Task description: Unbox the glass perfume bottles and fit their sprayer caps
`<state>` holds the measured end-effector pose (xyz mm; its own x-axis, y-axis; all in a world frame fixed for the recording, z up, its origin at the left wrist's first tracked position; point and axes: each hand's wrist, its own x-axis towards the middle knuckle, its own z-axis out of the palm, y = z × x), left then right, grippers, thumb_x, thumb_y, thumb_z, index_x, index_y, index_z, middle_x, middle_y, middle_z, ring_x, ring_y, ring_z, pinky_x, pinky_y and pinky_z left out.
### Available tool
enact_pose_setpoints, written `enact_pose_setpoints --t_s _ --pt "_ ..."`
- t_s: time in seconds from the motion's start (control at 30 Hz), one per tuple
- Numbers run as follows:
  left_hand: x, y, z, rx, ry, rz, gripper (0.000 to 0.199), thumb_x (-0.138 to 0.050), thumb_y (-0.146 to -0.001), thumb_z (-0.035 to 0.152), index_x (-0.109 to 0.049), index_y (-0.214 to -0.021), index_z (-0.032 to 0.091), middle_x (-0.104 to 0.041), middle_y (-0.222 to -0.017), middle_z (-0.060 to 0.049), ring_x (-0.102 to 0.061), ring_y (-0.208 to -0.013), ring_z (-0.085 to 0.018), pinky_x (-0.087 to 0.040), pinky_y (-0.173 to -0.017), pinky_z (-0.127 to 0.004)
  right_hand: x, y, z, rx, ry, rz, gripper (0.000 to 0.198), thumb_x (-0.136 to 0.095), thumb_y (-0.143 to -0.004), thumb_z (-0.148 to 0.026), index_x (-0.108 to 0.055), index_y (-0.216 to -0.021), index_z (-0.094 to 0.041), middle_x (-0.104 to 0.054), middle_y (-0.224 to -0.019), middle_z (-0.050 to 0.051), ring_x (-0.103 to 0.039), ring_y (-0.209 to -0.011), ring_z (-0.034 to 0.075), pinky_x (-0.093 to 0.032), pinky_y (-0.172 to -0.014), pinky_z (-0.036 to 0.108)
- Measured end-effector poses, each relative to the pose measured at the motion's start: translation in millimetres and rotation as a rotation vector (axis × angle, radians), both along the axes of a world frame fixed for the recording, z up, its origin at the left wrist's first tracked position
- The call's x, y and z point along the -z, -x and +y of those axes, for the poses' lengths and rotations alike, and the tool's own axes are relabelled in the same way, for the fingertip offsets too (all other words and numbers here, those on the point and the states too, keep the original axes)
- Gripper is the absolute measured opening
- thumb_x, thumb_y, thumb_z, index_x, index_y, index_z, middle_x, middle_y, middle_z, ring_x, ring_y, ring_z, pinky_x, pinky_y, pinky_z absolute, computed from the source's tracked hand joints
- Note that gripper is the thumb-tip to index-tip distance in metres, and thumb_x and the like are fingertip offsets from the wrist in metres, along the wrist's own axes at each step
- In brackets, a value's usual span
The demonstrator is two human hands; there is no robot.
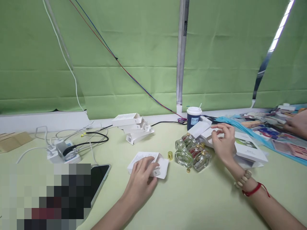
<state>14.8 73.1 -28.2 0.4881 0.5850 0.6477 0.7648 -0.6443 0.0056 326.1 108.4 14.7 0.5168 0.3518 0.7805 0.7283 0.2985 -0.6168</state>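
Observation:
My left hand (142,175) lies over a small white carton (141,156) with an unfolded end flap, its fingers and thumb round the near side. Above several white boxes (251,151) on the right is my right hand (224,142), its bent fingers apart and nothing visible in them. Left of that hand, several clear glass perfume bottles (183,158) lie close together. A gold cap (170,155) stands between the carton and the bottles. A smaller gold ring-like piece (188,171) is on the table in front of the bottles.
Flattened white cartons (134,127) are piled at the back. A dark blue cup (193,118) with a white lid stands behind the bottles. At left are a power strip (63,151) with cables and a tablet (100,175). Another person's hand (297,124) is over packaged goods at right.

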Motion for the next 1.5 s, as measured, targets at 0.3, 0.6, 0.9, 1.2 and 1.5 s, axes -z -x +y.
enact_pose_setpoints --t_s 0.3,0.6,0.9,1.2,1.5 --pt "-3.5 9.5 7.7 -0.112 -0.267 -0.077 0.024 -0.047 -0.079 0.010 -0.066 -0.078 0.024 -0.048 -0.086 -0.005 -0.044 -0.074 -0.011 -0.039 -0.062 -0.022 3.0 13.5 -6.3 0.008 -0.133 -0.315 0.012 -0.050 -0.076 -0.013 -0.061 -0.073 -0.016 -0.052 -0.095 0.007 -0.051 -0.066 0.011 -0.042 -0.044 0.022" --pt "-10.0 16.6 13.8 -0.044 -0.362 -0.039 0.022 -0.048 -0.079 0.004 -0.061 -0.084 0.021 -0.057 -0.080 -0.002 -0.045 -0.069 -0.009 -0.034 -0.055 -0.018 5.4 20.0 -11.1 -0.025 -0.291 -0.493 0.013 -0.053 -0.072 -0.007 -0.056 -0.079 -0.017 -0.055 -0.084 0.004 -0.049 -0.059 0.008 -0.043 -0.043 0.020" --pt "-1.9 18.7 14.6 -0.155 -0.043 0.057 0.042 -0.033 -0.085 0.006 -0.047 -0.121 0.022 -0.058 -0.112 -0.005 -0.059 -0.069 -0.007 -0.038 -0.045 -0.016 4.4 18.6 -9.6 -0.003 -0.275 -0.527 0.013 -0.053 -0.074 -0.006 -0.060 -0.067 -0.016 -0.053 -0.082 0.004 -0.051 -0.060 0.007 -0.041 -0.045 0.019" --pt "-4.8 10.9 7.4 -0.041 0.038 0.059 0.027 -0.038 -0.086 0.019 -0.048 -0.110 0.023 -0.051 -0.121 -0.005 -0.059 -0.066 -0.007 -0.048 -0.059 -0.021 11.4 15.5 -4.6 -0.030 -0.142 -0.588 0.019 -0.052 -0.076 -0.009 -0.063 -0.064 -0.016 -0.054 -0.085 0.003 -0.053 -0.065 0.006 -0.035 -0.044 0.016" --pt "0.4 16.4 13.7 0.107 0.168 0.130 0.025 -0.032 -0.086 0.016 -0.048 -0.103 0.024 -0.051 -0.113 -0.004 -0.055 -0.064 -0.007 -0.046 -0.061 -0.023 -10.5 15.1 15.8 0.037 0.234 -0.277 0.019 -0.047 -0.077 -0.021 -0.065 -0.085 -0.020 -0.056 -0.097 0.003 -0.054 -0.075 0.014 -0.033 -0.055 0.024"
